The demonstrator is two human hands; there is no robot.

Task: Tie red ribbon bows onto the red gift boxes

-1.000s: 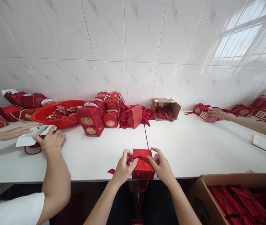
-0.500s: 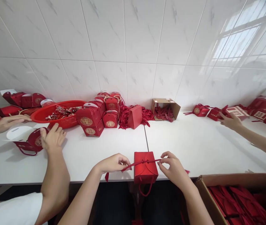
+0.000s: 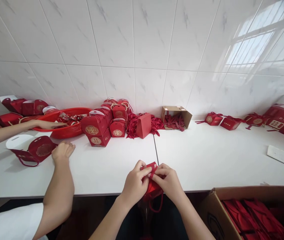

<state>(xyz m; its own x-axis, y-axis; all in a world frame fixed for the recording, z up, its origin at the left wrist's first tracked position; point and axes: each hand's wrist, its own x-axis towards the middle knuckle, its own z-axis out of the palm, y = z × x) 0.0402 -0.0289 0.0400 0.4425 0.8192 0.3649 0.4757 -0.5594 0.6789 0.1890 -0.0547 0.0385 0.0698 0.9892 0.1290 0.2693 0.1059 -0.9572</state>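
Starting nearest: cardboard carton (image 3: 215,213) of red flat-packs at R. Just past it, L hand (image 3: 134,185) & R hand (image 3: 169,181) are both closed, fingertips pinching the ribbon (image 3: 153,167) atop a small red gift box (image 3: 154,191) at the near edge of the white table (image 3: 207,160). Prob. knot-tying stage; the knot itself is hidden. Next calls for an even pull on both ends w/o tipping the box. Further left, co-worker's hand (image 3: 62,151) rests beside a flat box blank (image 3: 40,150); finished boxes (image 3: 96,125) by the wall.
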